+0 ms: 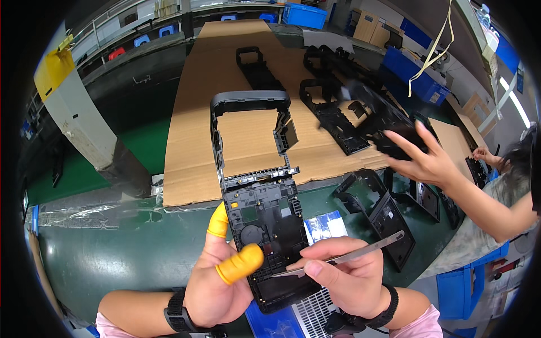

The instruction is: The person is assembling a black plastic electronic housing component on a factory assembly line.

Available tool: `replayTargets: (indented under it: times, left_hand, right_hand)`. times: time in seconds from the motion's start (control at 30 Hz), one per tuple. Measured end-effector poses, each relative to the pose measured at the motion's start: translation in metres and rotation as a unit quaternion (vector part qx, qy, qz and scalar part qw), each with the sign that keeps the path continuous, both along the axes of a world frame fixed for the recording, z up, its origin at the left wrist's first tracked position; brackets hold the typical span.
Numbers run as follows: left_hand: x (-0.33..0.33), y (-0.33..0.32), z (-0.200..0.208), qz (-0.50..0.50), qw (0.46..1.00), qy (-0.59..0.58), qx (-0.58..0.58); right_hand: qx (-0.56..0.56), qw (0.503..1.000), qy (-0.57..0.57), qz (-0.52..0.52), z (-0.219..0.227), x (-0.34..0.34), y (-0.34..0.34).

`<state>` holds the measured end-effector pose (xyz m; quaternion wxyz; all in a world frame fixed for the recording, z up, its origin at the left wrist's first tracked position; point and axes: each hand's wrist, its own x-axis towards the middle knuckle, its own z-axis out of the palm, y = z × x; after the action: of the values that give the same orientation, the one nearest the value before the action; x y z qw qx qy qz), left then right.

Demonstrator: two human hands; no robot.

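Note:
My left hand [225, 276], with yellow finger cots on the thumb and a finger, holds a black plastic device housing [265, 225] upright over the bench. Its upper half is an open frame; the lower half has ribs, small brass-coloured inserts and a round recess. In my right hand [349, 276] a slim metal tool [366, 249] is pinched between thumb and fingers. The tool's pointed, blade-like tip lies against the lower part of the housing. Whether it is a knife or tweezers, I cannot tell.
Cardboard [197, 124] covers the far bench, bearing several black housings [338, 121]. At right, a co-worker's hand [422, 160] is at a blurred black part [383, 107]. More black frames [389, 225] stand nearer. Under my hands lies a blue-and-white perforated item [313, 310].

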<state>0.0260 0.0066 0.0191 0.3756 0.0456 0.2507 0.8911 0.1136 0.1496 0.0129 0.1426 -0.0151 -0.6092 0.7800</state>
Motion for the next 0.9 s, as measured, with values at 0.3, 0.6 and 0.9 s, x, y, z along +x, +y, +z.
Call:
replayTargets:
  times: [0.3,0.6,0.9]
  left_hand:
    - [0.001,-0.023,0.006,0.063,0.973,0.171,-0.144]
    - [-0.018,-0.017,0.028,0.187,0.961,0.153,-0.137]
    - [-0.025,-0.011,0.021,0.116,0.973,0.172,-0.100]
  right_hand:
    - [-0.080,0.997,0.015,0.012,0.013,0.018,0.020]
    - [-0.002,0.983,-0.171,-0.059,-0.032,0.019,0.049]
    - [-0.026,0.984,-0.164,-0.059,-0.035,0.015,0.051]
